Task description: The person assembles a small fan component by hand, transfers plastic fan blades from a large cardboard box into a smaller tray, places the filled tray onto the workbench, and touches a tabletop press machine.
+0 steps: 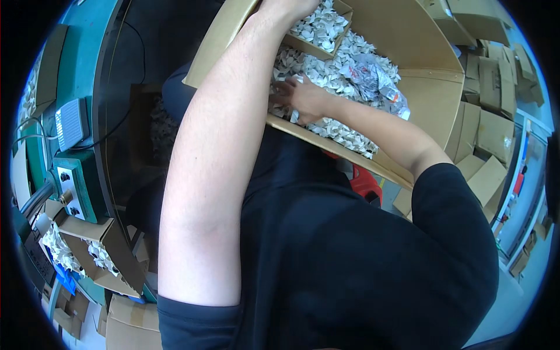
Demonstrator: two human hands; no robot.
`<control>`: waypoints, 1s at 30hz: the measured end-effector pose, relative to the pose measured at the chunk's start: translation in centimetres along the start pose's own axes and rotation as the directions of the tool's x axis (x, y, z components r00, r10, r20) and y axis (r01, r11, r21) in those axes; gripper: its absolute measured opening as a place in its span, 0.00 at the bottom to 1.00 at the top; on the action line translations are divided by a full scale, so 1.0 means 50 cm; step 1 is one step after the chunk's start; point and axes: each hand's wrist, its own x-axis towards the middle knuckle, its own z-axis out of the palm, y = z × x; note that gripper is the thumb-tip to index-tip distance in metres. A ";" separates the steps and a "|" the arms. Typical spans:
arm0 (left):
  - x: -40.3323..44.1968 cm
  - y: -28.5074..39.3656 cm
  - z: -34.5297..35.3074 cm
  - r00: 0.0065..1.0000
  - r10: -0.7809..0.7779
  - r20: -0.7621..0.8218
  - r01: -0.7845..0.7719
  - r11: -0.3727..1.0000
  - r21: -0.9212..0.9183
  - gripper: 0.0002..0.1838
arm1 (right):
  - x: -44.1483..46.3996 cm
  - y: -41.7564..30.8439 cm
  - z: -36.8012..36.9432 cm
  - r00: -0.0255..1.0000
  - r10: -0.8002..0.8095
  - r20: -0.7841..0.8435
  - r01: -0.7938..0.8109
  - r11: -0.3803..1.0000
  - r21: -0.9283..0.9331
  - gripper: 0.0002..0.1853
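A large cardboard box (434, 102) holds many small white curved pieces (350, 125), which look like thin plastic or paper parts. My right hand (306, 100) is down among these pieces near the box's near wall, with its fingers curled around some of them. At the top edge of the view, my left hand (291, 7) is by a smaller cardboard box (309, 48) inside the large one, also filled with white pieces. The left fingers are cut off by the frame. A crumpled clear plastic bag (370, 79) lies on the pieces to the right of my right hand.
On the left is a green machine table (84, 49) with a white pedal-like unit (72, 123) and a switch box (76, 189). Below it stands an open carton (125, 256) of white pieces. Several cardboard boxes (496, 131) are stacked at right. Something red (366, 185) shows beneath the large box.
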 end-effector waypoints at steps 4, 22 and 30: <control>0.001 0.005 -0.005 1.000 -0.004 0.022 0.002 0.996 0.094 0.31 | -0.004 -0.013 -0.009 0.997 0.008 0.071 -0.005 0.999 -0.044 0.59; -0.005 -0.003 0.002 0.999 -0.020 0.029 0.019 0.998 0.057 0.31 | 0.006 -0.030 -0.017 0.982 0.032 0.184 -0.006 0.990 -0.140 0.53; -0.002 0.009 -0.004 0.997 -0.056 0.053 0.051 0.995 0.085 0.31 | 0.002 -0.018 -0.010 0.992 -0.112 0.060 0.121 0.976 -0.179 0.53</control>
